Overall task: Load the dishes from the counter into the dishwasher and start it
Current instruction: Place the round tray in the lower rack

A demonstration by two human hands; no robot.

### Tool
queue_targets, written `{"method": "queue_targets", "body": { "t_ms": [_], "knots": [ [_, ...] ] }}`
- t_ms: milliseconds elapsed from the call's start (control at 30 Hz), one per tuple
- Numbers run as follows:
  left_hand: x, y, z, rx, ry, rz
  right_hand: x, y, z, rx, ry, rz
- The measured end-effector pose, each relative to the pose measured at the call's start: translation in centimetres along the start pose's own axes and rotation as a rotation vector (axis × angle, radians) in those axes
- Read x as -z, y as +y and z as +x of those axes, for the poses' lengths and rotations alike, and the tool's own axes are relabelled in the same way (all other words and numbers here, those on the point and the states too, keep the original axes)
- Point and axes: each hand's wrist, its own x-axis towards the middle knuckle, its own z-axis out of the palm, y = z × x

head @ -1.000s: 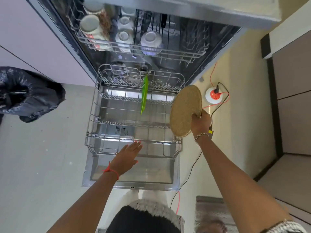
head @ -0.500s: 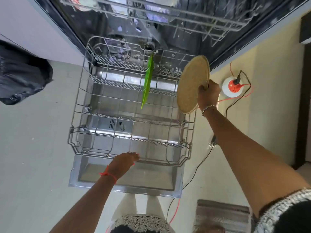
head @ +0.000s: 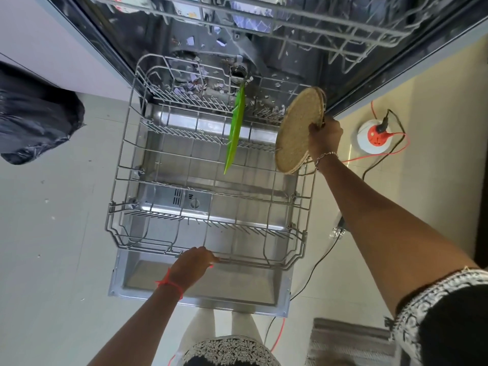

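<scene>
home kitchen | open dishwasher (head: 264, 35) (racks out) | tiled floor (head: 52, 233)

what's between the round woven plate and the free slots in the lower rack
Nothing visible. The woven plate in the right hand hangs over the lower rack's right side; the green plate stands further left, with bare tines between them.

A round, speckled tan plate (head: 298, 130) is held on edge above the right rear corner of the pulled-out lower rack (head: 208, 186), a grey wire basket over the open dishwasher door (head: 200, 289). A green plate (head: 235, 129) stands upright in the rack's rear tines
</scene>
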Motion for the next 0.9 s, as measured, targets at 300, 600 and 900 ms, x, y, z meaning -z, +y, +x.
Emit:
{"method": "queue_targets", "body": {
  "t_ms": [300, 600, 900],
  "knots": [
    [1.0, 1.2, -0.9, -0.037, 0.057, 0.065, 3.2, -1.6, -2.0, -0.026, -0.120, 0.012],
    [11.1, 6.8, -5.9, 0.178, 0.151, -0.032, 9.3, -4.6, -9.9, 0.067, -0.519, -0.229],
    [17.9, 10.1, -17.0, 0.297, 0.332, -0.139, 12.8, -12.7, -22.6, 0.440, -0.832, -0.543]
  ]
}}
